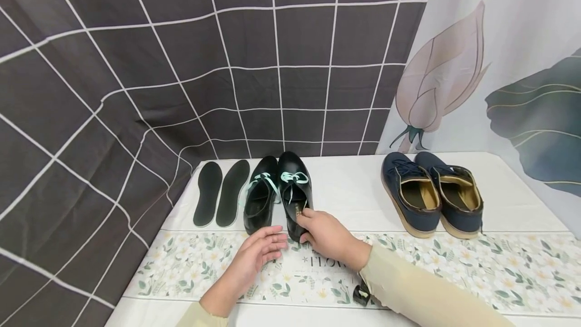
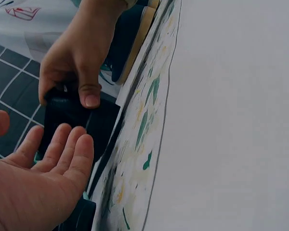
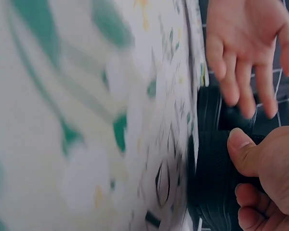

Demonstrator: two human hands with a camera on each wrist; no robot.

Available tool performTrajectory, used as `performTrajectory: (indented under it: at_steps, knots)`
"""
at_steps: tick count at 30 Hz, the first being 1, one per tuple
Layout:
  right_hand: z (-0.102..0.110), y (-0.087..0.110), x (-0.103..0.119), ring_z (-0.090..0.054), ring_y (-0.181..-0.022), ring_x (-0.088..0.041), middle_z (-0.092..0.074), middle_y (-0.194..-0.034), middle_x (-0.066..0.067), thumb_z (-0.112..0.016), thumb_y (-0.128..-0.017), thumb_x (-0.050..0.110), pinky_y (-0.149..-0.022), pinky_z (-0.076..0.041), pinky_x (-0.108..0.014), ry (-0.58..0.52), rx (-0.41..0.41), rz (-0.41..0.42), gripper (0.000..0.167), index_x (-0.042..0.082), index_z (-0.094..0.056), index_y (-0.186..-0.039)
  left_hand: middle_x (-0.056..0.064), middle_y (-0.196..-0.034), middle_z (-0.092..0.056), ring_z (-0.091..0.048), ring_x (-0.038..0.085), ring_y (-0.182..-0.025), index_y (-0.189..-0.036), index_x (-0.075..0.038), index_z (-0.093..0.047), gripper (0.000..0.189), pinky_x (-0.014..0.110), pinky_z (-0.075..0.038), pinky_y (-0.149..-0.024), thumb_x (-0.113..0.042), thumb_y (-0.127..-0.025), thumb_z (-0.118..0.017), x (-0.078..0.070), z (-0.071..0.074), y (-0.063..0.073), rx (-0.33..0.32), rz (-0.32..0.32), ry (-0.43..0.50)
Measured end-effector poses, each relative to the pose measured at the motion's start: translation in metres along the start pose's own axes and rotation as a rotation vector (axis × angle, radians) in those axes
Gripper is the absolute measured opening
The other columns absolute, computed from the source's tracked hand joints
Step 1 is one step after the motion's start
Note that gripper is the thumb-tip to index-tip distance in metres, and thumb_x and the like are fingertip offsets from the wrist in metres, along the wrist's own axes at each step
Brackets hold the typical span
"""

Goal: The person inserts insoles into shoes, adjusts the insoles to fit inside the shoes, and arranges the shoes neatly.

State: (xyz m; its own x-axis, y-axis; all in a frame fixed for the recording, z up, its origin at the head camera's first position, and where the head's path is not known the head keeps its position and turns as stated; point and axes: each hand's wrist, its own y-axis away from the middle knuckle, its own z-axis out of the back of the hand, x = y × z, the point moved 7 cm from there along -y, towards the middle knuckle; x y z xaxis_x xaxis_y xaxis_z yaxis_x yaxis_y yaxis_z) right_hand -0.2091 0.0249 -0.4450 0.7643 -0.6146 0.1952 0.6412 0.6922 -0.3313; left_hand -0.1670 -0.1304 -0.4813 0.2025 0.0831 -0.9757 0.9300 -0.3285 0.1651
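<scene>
Two black lace-up shoes with mint-green laces stand side by side, toes away from me. My right hand (image 1: 329,236) grips the heel of the right black shoe (image 1: 289,163), thumb on one side of the collar. The left wrist view shows that thumb pressed on the dark heel (image 2: 70,115). My left hand (image 1: 256,256) is held palm inward near the heel of the left black shoe (image 1: 257,218), fingers extended and holding nothing. In the right wrist view the left hand (image 3: 250,53) hangs spread above the gripped shoe (image 3: 214,166).
Two dark insoles (image 1: 209,193) lie flat left of the black shoes. A pair of navy shoes (image 1: 410,201) with tan soles stands to the right. The white and floral cloth (image 1: 190,266) covers the surface, with a dark grid curtain (image 1: 299,85) behind.
</scene>
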Motion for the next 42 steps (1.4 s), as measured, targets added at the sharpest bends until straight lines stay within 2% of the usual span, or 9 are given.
performTrajectory:
  at_steps: [5, 7, 12, 18, 24, 27, 42]
  knots:
    - [0.01, 0.008, 0.012, -0.051, -0.071, -0.01, -0.05, -0.087, 0.006, -0.078, -0.085, 0.03, -0.073, -0.05, -0.035, 0.014, -0.026, 0.012, 0.024, 0.017, -0.064, -0.1, 0.027, -0.144, -0.049, -0.052, 0.035, -0.13, -0.149, 0.004, -0.036, 0.057, 0.034, -0.048, -0.103, -0.031, -0.105, -0.045, -0.002, 0.006, -0.006, -0.094, -0.007, 0.007]
    - [0.014, 0.012, 0.014, -0.05, -0.07, -0.008, -0.049, -0.085, 0.008, -0.078, -0.085, 0.031, -0.072, -0.049, -0.035, 0.014, -0.022, 0.0, 0.024, 0.018, -0.063, -0.099, 0.028, -0.145, -0.046, -0.05, 0.036, -0.131, -0.151, 0.002, -0.034, 0.06, 0.038, -0.046, -0.106, -0.035, -0.105, -0.045, -0.002, 0.006, -0.008, -0.103, -0.008, 0.0]
    - [0.023, 0.023, 0.02, -0.051, -0.072, -0.008, -0.047, -0.086, 0.009, -0.077, -0.085, 0.033, -0.074, -0.049, -0.035, 0.004, -0.006, -0.007, 0.023, 0.02, -0.062, -0.098, 0.029, -0.149, -0.042, -0.053, 0.032, -0.13, -0.156, -0.002, -0.025, 0.068, 0.043, -0.042, -0.11, -0.044, -0.106, -0.044, -0.002, -0.001, -0.017, -0.064, -0.001, -0.002]
    - [0.033, 0.036, 0.028, -0.051, -0.074, -0.008, -0.048, -0.087, 0.01, -0.076, -0.086, 0.033, -0.073, -0.049, -0.033, 0.005, 0.011, 0.008, 0.021, 0.022, -0.061, -0.097, 0.026, -0.146, -0.041, -0.058, 0.018, -0.118, -0.158, -0.006, -0.019, 0.07, 0.036, -0.046, -0.104, -0.045, -0.106, -0.044, -0.007, -0.013, -0.031, -0.029, -0.019, 0.072]
    - [0.044, 0.047, 0.035, -0.044, -0.07, -0.008, -0.045, -0.083, 0.01, -0.078, -0.083, 0.031, -0.07, -0.047, -0.031, 0.026, -0.016, 0.049, 0.024, 0.02, -0.058, -0.09, 0.012, -0.13, -0.059, -0.065, 0.012, -0.105, -0.156, -0.005, -0.022, 0.066, 0.031, -0.052, -0.092, -0.025, -0.103, -0.055, -0.008, -0.025, -0.042, -0.049, -0.025, 0.13]
    - [0.046, 0.053, 0.034, -0.042, -0.069, -0.006, -0.044, -0.082, 0.01, -0.079, -0.082, 0.031, -0.069, -0.047, -0.03, 0.038, -0.019, 0.049, 0.025, 0.02, -0.058, -0.089, 0.009, -0.123, -0.061, -0.066, 0.012, -0.101, -0.155, -0.004, -0.023, 0.068, 0.03, -0.053, -0.088, -0.017, -0.1, -0.06, -0.008, -0.031, -0.045, -0.049, -0.034, 0.13]
    - [0.041, 0.083, 0.009, -0.045, -0.071, -0.004, -0.046, -0.086, 0.013, -0.078, -0.083, 0.033, -0.07, -0.048, -0.032, -0.006, 0.036, -0.055, 0.024, 0.022, -0.06, -0.096, 0.019, -0.134, -0.058, -0.067, 0.014, -0.105, -0.155, 0.002, -0.023, 0.07, 0.036, -0.053, -0.094, -0.02, -0.1, -0.061, 0.008, -0.065, -0.064, 0.069, 0.022, 0.105]
